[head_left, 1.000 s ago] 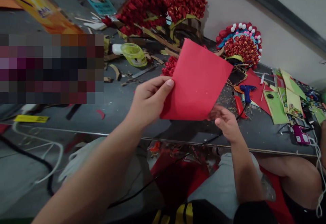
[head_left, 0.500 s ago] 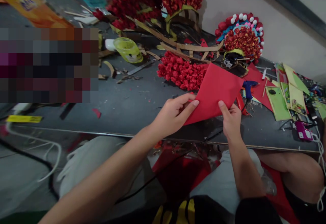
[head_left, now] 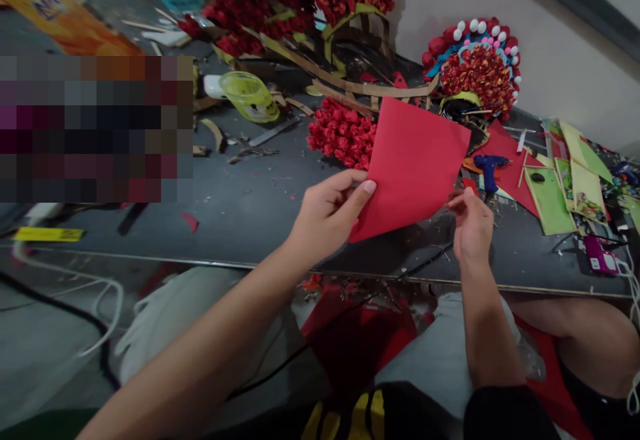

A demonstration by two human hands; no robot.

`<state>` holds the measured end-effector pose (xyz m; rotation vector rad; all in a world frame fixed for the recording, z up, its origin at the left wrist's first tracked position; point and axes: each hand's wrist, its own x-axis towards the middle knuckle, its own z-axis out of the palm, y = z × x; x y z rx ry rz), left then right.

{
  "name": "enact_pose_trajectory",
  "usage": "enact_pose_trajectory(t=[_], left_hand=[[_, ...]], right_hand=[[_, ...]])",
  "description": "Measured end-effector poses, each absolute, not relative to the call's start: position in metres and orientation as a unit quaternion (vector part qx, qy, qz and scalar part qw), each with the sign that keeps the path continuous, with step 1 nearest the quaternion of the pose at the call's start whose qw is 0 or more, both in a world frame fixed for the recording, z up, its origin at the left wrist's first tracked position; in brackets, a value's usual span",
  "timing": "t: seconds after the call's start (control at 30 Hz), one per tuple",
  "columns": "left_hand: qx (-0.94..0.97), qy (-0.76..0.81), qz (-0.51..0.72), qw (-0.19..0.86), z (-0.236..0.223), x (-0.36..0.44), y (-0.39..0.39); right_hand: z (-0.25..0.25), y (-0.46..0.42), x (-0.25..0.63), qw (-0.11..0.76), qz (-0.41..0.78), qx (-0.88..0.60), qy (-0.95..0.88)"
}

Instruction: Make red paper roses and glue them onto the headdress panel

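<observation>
A sheet of red paper (head_left: pixel 417 167) is held up above the table, tilted. My left hand (head_left: pixel 333 213) pinches its lower left edge, thumb in front and fingers behind. By the lower right edge is my right hand (head_left: pixel 473 227), its thumb off the paper and its fingers loosely bent. Whether those fingertips still touch the edge is hard to see. Behind the paper lies a cluster of red paper flowers (head_left: pixel 340 133), partly covered. A blue glue gun (head_left: pixel 493 168) rests just beyond my right hand.
Flower-covered headpieces (head_left: pixel 480 73) stand along the wall. A yellow-green bottle (head_left: pixel 250 97), scissors and cardboard strips (head_left: pixel 350 87) lie on the dark table (head_left: pixel 250 207). Green sheets (head_left: pixel 550 200) and a purple device (head_left: pixel 600 255) are at right, near another person's leg (head_left: pixel 585 333).
My right thumb has come off the paper and that hand has shifted right. The sheet, still in my left hand, has moved left and turned to face me more.
</observation>
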<state>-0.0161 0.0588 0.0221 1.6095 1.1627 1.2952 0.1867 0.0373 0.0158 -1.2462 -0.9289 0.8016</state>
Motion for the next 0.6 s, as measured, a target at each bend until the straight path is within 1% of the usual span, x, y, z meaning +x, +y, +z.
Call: enact_pose_trajectory(t=[0.1,0.23,0.33,0.43,0.53,0.6], left_hand=[[0.601,0.460,0.525,0.389,0.023,-0.018,0.062],[0.601,0.466,0.518,0.392,0.023,-0.017,0.060],[0.626,0.451,0.489,0.408,0.023,-0.013,0.054],[0.623,0.450,0.487,0.415,0.021,-0.011,0.052],[0.595,0.466,0.513,0.406,0.020,-0.011,0.055],[0.580,0.471,0.527,0.404,0.020,-0.011,0.057]], right_hand=[[0.018,0.037,0.192,0.642,0.356,-0.516,-0.441],[0.015,0.032,0.173,0.571,0.420,-0.489,-0.508],[0.011,0.026,0.153,0.548,0.410,-0.528,-0.504],[0.010,0.026,0.150,0.557,0.372,-0.569,-0.477],[0.011,0.031,0.163,0.611,0.339,-0.569,-0.434],[0.012,0.035,0.172,0.650,0.339,-0.548,-0.403]])
